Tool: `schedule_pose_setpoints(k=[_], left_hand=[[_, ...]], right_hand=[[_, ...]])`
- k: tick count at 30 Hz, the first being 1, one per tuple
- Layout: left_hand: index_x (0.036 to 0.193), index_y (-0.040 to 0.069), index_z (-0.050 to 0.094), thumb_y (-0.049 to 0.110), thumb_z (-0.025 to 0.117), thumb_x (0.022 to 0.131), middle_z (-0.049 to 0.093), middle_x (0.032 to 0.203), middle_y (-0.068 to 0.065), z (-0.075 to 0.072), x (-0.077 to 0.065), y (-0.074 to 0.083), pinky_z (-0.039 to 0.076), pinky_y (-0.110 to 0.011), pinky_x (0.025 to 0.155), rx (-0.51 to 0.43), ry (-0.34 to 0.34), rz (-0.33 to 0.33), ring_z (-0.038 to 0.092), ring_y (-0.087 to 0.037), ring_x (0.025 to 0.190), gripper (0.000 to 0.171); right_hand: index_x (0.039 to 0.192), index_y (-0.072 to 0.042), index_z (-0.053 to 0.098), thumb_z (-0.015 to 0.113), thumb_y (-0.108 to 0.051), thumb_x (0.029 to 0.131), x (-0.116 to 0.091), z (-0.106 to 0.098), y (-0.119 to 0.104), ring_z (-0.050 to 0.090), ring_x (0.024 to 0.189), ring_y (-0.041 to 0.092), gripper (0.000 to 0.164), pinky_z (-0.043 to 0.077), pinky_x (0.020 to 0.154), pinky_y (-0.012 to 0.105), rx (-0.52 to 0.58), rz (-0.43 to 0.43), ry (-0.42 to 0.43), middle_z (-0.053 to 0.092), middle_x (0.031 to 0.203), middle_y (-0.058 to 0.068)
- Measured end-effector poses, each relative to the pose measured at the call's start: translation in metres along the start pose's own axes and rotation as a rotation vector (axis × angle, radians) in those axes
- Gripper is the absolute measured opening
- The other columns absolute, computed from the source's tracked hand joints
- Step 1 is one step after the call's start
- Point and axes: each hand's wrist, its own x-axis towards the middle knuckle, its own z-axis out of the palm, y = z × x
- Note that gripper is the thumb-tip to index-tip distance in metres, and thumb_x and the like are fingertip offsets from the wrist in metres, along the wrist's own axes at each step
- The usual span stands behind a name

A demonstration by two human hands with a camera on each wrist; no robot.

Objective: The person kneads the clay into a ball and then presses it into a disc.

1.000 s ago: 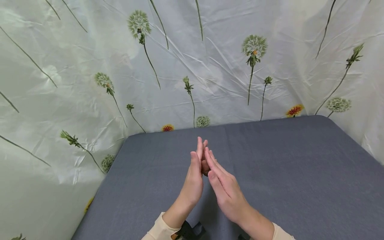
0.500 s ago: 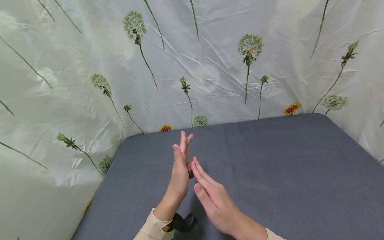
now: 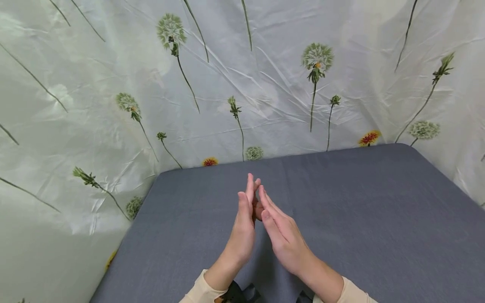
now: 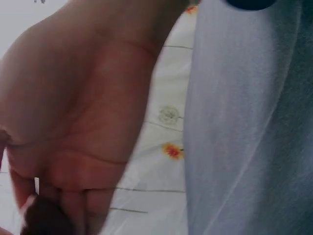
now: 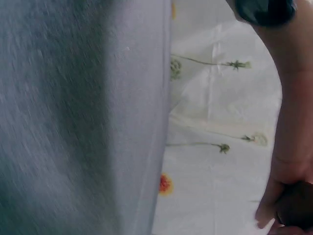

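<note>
A small dark brown rounded lump (image 3: 259, 211) sits between the fingers of the two hands, mostly hidden by them in the head view. My left hand (image 3: 242, 229) stands on edge with its fingers straight, its palm side against the lump. From the other side the right hand (image 3: 286, 240) leans in, fingers straight and together, thumb alongside. In the left wrist view the lump (image 4: 46, 218) overlaps the fingers below the broad palm. The right wrist view has the lump (image 5: 296, 203) low at the right, against the finger side of the hand.
Beneath the hands spreads a table covered in dark grey-blue cloth (image 3: 360, 210). A white sheet (image 3: 273, 84) printed with dandelions and other flowers hangs behind it and along the left. Black straps (image 3: 236, 292) show at the wrists below cream sleeves.
Half a second ago the left hand stood farther forward and left, the right hand nearer the body. Now the left has slid back, the right forward, their fingertips closer to level.
</note>
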Motion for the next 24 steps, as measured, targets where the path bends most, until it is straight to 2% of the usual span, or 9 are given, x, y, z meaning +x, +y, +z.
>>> schedule_pose_setpoints(k=[2,4,6,10,13,16,19,21,24], left_hand=[[0.174,0.034,0.0,0.067,-0.002,0.11,0.017,0.18,0.004,-0.004,0.0,0.005,0.027,-0.051,0.126,0.017,0.046,0.0,0.042,-0.023,0.152,0.072],[0.173,0.037,0.001,0.07,-0.002,0.109,0.021,0.179,0.006,-0.009,0.0,0.008,0.044,-0.034,0.104,0.021,0.082,0.006,0.061,-0.019,0.106,0.072],[0.173,0.038,0.001,0.072,-0.001,0.108,0.023,0.179,0.006,-0.014,0.001,0.009,0.043,-0.024,0.076,0.018,0.105,0.016,0.045,-0.018,0.067,0.074],[0.174,0.036,0.001,0.074,0.001,0.107,0.024,0.179,0.004,-0.023,0.006,0.008,0.036,-0.02,0.057,-0.024,0.127,0.027,0.031,-0.012,0.052,0.077],[0.174,0.035,0.004,0.076,0.002,0.106,0.027,0.178,0.003,-0.025,0.01,0.005,0.039,-0.019,0.06,-0.06,0.147,-0.004,0.045,-0.011,0.067,0.079],[0.175,0.031,0.005,0.076,0.001,0.106,0.03,0.177,-0.002,-0.021,0.011,0.001,0.047,-0.019,0.074,-0.067,0.137,-0.042,0.062,-0.02,0.112,0.082],[0.175,0.026,0.003,0.073,0.0,0.108,0.028,0.178,-0.008,-0.012,0.009,-0.003,0.049,-0.032,0.11,-0.063,0.07,-0.061,0.037,-0.03,0.159,0.082],[0.175,0.024,0.0,0.071,0.0,0.109,0.023,0.179,-0.01,-0.007,0.007,-0.004,0.034,-0.046,0.128,-0.058,0.013,-0.059,0.027,-0.032,0.165,0.082],[0.175,0.024,-0.002,0.07,0.0,0.109,0.017,0.181,-0.008,-0.002,0.003,-0.002,0.015,-0.06,0.134,-0.071,-0.032,-0.05,0.015,-0.027,0.169,0.08]], right_hand=[[0.169,-0.003,0.028,0.034,-0.015,0.119,-0.002,0.004,0.0,0.026,0.163,0.029,0.052,0.019,0.123,0.009,0.014,0.009,-0.032,0.025,0.177,0.01],[0.169,-0.004,0.027,0.035,-0.015,0.119,-0.004,0.008,-0.001,0.026,0.163,0.03,0.052,0.021,0.122,0.01,0.031,0.013,-0.059,0.025,0.177,0.009],[0.169,-0.006,0.026,0.036,-0.015,0.118,-0.007,0.012,-0.003,0.026,0.163,0.029,0.053,0.022,0.123,0.011,0.05,0.007,-0.074,0.025,0.177,0.008],[0.17,-0.01,0.029,0.037,-0.012,0.118,-0.011,0.015,-0.008,0.028,0.163,0.025,0.053,0.024,0.124,0.013,0.058,-0.039,-0.077,0.027,0.177,0.004],[0.167,-0.006,0.035,0.041,-0.004,0.115,-0.013,0.014,-0.014,0.03,0.163,0.024,0.053,0.025,0.127,0.017,0.029,-0.129,-0.066,0.033,0.175,0.008],[0.165,-0.002,0.038,0.042,0.001,0.112,-0.011,0.01,-0.016,0.029,0.164,0.024,0.054,0.023,0.128,0.019,0.014,-0.184,-0.044,0.036,0.173,0.015],[0.166,-0.002,0.036,0.04,0.0,0.113,-0.007,0.004,-0.013,0.025,0.165,0.023,0.053,0.02,0.129,0.018,0.021,-0.159,-0.02,0.033,0.174,0.013],[0.167,-0.004,0.034,0.039,-0.004,0.115,-0.003,0.001,-0.009,0.024,0.165,0.023,0.052,0.02,0.127,0.015,0.023,-0.115,-0.005,0.03,0.176,0.008],[0.168,-0.005,0.031,0.037,-0.008,0.117,0.0,-0.002,-0.004,0.024,0.164,0.025,0.052,0.023,0.125,0.014,0.02,-0.07,0.0,0.026,0.177,0.004]])
